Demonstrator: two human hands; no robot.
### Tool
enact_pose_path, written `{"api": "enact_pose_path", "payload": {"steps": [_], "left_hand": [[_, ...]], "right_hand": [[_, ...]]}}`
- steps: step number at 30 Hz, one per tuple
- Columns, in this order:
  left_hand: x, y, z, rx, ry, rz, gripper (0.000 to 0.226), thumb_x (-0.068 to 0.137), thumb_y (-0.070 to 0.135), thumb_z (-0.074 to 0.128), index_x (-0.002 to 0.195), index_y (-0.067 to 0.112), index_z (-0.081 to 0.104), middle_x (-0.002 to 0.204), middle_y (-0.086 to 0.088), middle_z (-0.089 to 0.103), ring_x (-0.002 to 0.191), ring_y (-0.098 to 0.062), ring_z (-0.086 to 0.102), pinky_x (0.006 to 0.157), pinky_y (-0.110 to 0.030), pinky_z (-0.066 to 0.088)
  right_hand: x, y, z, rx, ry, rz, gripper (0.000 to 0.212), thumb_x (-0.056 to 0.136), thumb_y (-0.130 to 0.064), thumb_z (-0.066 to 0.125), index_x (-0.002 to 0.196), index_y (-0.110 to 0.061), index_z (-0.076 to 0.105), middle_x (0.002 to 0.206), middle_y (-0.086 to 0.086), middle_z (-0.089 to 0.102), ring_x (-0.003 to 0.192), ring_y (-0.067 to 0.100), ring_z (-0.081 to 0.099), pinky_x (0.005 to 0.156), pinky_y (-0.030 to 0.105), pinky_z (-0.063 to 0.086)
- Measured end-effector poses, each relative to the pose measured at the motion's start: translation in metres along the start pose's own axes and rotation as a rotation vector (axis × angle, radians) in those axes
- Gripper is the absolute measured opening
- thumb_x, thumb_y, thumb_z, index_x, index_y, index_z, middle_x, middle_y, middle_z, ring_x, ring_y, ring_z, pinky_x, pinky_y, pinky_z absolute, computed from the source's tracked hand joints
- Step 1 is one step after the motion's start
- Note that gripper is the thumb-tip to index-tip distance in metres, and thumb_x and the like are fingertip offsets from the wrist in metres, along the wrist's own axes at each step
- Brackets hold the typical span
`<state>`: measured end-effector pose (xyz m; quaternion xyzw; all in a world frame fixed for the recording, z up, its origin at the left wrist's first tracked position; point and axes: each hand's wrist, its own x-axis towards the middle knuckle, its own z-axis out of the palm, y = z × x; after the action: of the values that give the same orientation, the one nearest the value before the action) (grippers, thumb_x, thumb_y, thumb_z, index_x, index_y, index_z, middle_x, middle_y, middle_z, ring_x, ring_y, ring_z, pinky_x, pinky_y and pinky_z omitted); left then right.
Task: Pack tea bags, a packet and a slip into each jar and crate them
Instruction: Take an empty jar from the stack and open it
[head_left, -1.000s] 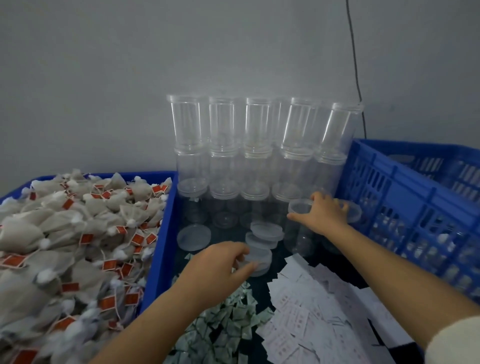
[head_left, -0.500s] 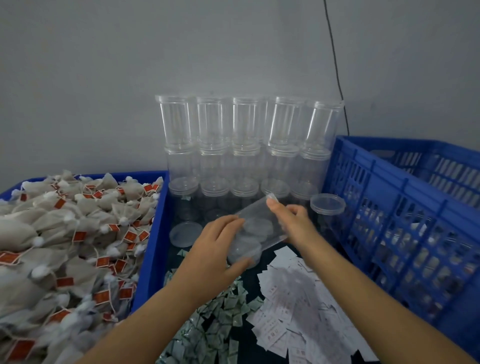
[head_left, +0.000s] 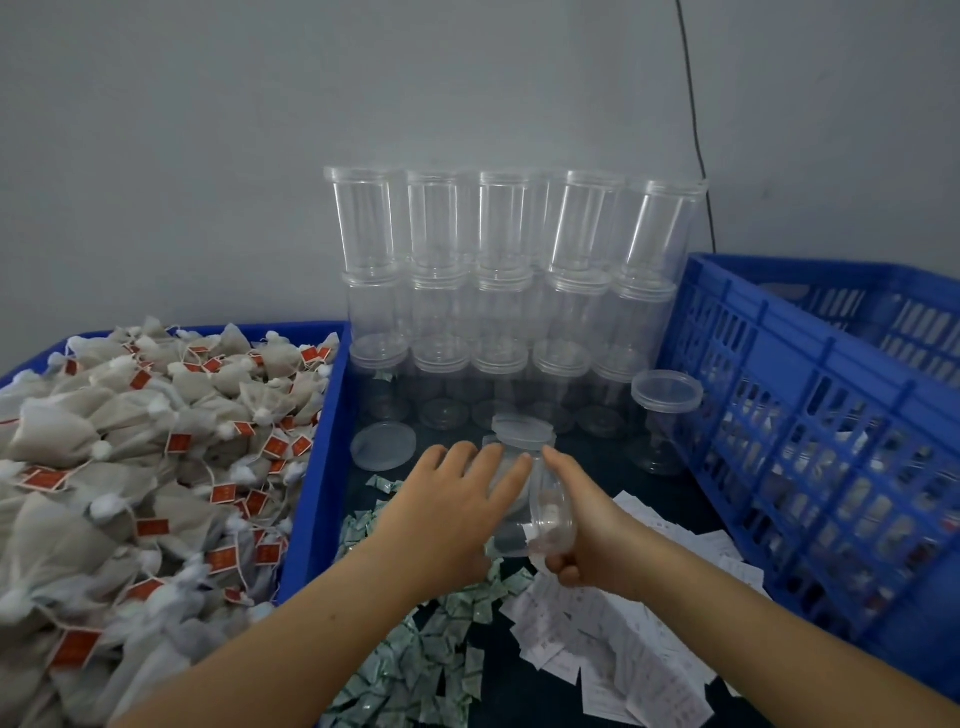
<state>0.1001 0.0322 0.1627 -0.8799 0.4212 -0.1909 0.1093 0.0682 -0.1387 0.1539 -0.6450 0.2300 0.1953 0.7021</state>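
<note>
Right hand (head_left: 597, 540): curled round a clear jar (head_left: 540, 512), gripping it low on the body with the jar tipped on its side, its open mouth turned toward the person.
Left hand (head_left: 452, 512): fingers straight and spread, laid flat against the left side of the same jar; no curl round it shows.
Hands together: close, one on each side of the jar, above the dark bench (head_left: 649, 499).
Loose lids: a stack of lids (head_left: 522, 428) just beyond the fingertips; a single flat lid (head_left: 383, 446) beyond and left of the left hand.
Lone jar (head_left: 662, 421): upright with its lid on, beyond and right of the right hand, beside the crate wall.
Jar stack (head_left: 511, 291): three tiers of clear empty jars against the wall, well beyond both hands.
Tea bags (head_left: 135, 467): a heap of pale pouches with red tags filling a blue tray (head_left: 317, 467) left of the left arm.
Packets (head_left: 415, 660): small green-and-white sachets scattered under and between the forearms.
Slips (head_left: 618, 649): white printed papers spread under the right forearm.
Crate (head_left: 810, 415): blue and slotted, right of the right arm; what lies inside is too unclear to tell.
Wall: a thin dark cable (head_left: 693, 119) hangs down it, far beyond the hands.
</note>
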Motion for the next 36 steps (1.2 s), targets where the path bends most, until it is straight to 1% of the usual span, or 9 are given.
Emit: {"api": "enact_pose_path", "payload": {"steps": [6,9,12,16,19,25,29,33,36], "left_hand": [[-0.001,-0.002,0.003,-0.368,-0.011,-0.13,0.1,0.074,0.064,0.056,0.15,0.023,0.005,0.149,0.005,0.027,0.129,-0.017,0.036,0.105,-0.032,0.035],[-0.006,-0.007,0.003,-0.708,-0.044,-0.173,0.103,0.068,0.063,0.066,0.149,0.03,0.013,0.143,0.014,0.036,0.124,-0.006,0.042,0.101,-0.028,0.041],[-0.007,-0.014,0.003,-1.059,-0.183,-0.203,0.099,0.064,0.061,0.074,0.144,0.041,0.018,0.138,0.018,0.042,0.121,0.001,0.046,0.102,-0.028,0.043],[-0.007,-0.018,-0.004,-1.522,-0.347,-0.203,0.094,0.06,0.047,0.077,0.142,0.031,0.034,0.134,0.01,0.054,0.12,-0.006,0.054,0.102,-0.03,0.045],[-0.007,-0.017,-0.009,-1.722,-0.435,-0.16,0.093,0.062,0.038,0.074,0.143,0.017,0.035,0.133,-0.004,0.057,0.118,-0.019,0.058,0.101,-0.039,0.046],[-0.008,-0.018,-0.015,-1.985,-0.617,-0.022,0.107,0.059,0.058,0.079,0.141,0.006,0.033,0.125,-0.015,0.056,0.109,-0.032,0.057,0.089,-0.039,0.047],[-0.007,-0.019,-0.012,-2.026,-0.481,-0.083,0.104,0.056,0.057,0.082,0.138,0.009,0.037,0.124,-0.012,0.059,0.112,-0.031,0.057,0.094,-0.039,0.047],[-0.004,-0.02,-0.011,-1.891,-0.175,-0.274,0.087,0.054,0.046,0.078,0.131,0.024,0.044,0.123,0.005,0.064,0.114,-0.013,0.06,0.085,-0.022,0.051],[0.0,-0.023,-0.007,-1.865,-0.014,-0.392,0.081,0.057,0.034,0.079,0.129,0.031,0.043,0.125,0.009,0.061,0.107,-0.003,0.062,0.077,-0.016,0.051]], "right_hand": [[-0.002,0.002,-0.005,-0.426,0.161,-0.416,0.055,0.087,-0.077,0.033,0.115,-0.032,0.048,0.095,-0.006,0.058,0.07,0.001,0.057,0.062,0.021,0.041],[-0.006,0.001,-0.014,-0.586,0.147,-0.581,0.079,0.072,-0.079,0.037,0.138,-0.035,0.04,0.118,-0.012,0.057,0.1,0.002,0.056,0.077,0.022,0.04],[-0.014,-0.003,-0.027,-0.725,0.095,-0.724,0.086,0.068,-0.079,0.039,0.143,-0.039,0.033,0.111,-0.026,0.049,0.099,-0.005,0.052,0.079,0.018,0.038],[-0.023,-0.009,-0.041,-0.771,0.004,-0.818,0.081,0.07,-0.08,0.043,0.142,-0.045,0.032,0.112,-0.023,0.05,0.097,-0.009,0.054,0.082,0.018,0.039],[-0.031,-0.011,-0.044,-0.743,-0.079,-0.838,0.081,0.062,-0.095,0.042,0.135,-0.059,0.031,0.118,-0.01,0.054,0.103,0.004,0.058,0.083,0.024,0.049],[-0.03,-0.015,-0.05,-0.582,-0.214,-0.948,0.082,0.066,-0.094,0.049,0.138,-0.055,0.038,0.121,-0.006,0.056,0.106,0.01,0.061,0.089,0.035,0.053],[-0.018,-0.03,-0.064,-0.385,-0.089,-0.953,0.089,0.058,-0.087,0.065,0.134,-0.049,0.038,0.113,-0.009,0.059,0.092,0.005,0.06,0.082,0.031,0.049],[0.007,-0.03,-0.092,-0.1,0.11,-0.903,0.067,0.071,-0.037,0.084,0.12,-0.044,0.039,0.123,-0.009,0.06,0.104,-0.001,0.064,0.081,0.018,0.051],[0.034,-0.024,-0.103,-0.006,0.355,-0.792,0.063,0.078,-0.028,0.079,0.121,-0.034,0.033,0.127,-0.001,0.054,0.107,0.005,0.058,0.083,0.018,0.043]]}}
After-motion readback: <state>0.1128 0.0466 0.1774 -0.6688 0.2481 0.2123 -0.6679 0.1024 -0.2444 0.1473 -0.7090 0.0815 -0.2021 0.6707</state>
